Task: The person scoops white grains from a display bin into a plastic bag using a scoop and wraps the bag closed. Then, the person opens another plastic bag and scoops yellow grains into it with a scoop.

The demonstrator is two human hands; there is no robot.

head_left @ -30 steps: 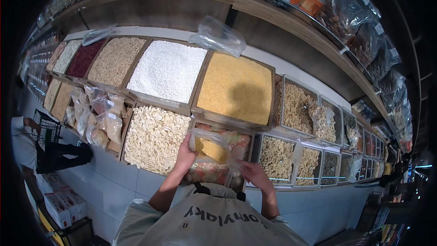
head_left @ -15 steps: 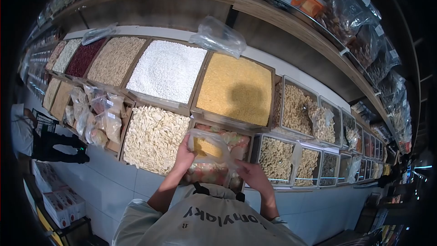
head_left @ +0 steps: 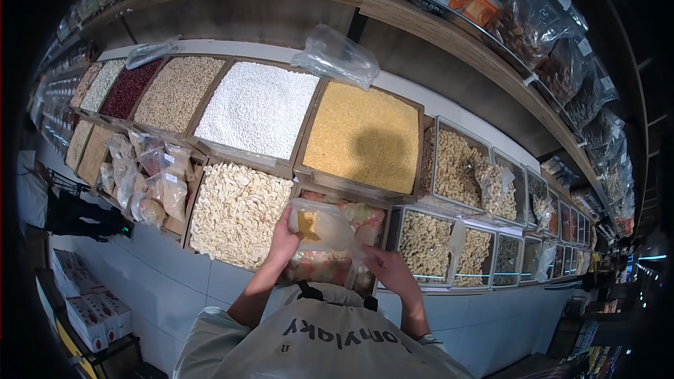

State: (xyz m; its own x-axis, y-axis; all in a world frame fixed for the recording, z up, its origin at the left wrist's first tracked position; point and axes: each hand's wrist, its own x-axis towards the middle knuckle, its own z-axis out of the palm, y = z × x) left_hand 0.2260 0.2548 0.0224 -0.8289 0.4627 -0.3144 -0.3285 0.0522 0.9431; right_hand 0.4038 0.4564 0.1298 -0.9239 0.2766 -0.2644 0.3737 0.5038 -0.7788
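In front of my apron, a translucent plastic bag [head_left: 335,230] is stretched between my two hands. Yellow grain [head_left: 307,224] shows inside it at its left end. My left hand [head_left: 283,237] is closed round the left edge of the bag, thumb upward. At the right end, the closed fingers of my right hand [head_left: 390,268] pinch the bag's plastic. Below the bag lies a bin of wrapped, reddish-patterned goods [head_left: 319,264], partly hidden. Just beyond it stands a wooden bin of yellow grain [head_left: 344,126], with a dark shadow on it.
White grain [head_left: 256,109] and pale dried slices [head_left: 239,214] fill bins to the left. Clear boxes of peanuts [head_left: 456,161] line the right. A crumpled plastic bag [head_left: 337,60] lies on the back ledge, under a wooden shelf [head_left: 435,24]. A person [head_left: 70,207] stands at far left.
The yellow patch visible in the bag has become smaller, and more whitish plastic shows to its right. Both hands stay almost in place. The person at far left has shifted slightly.
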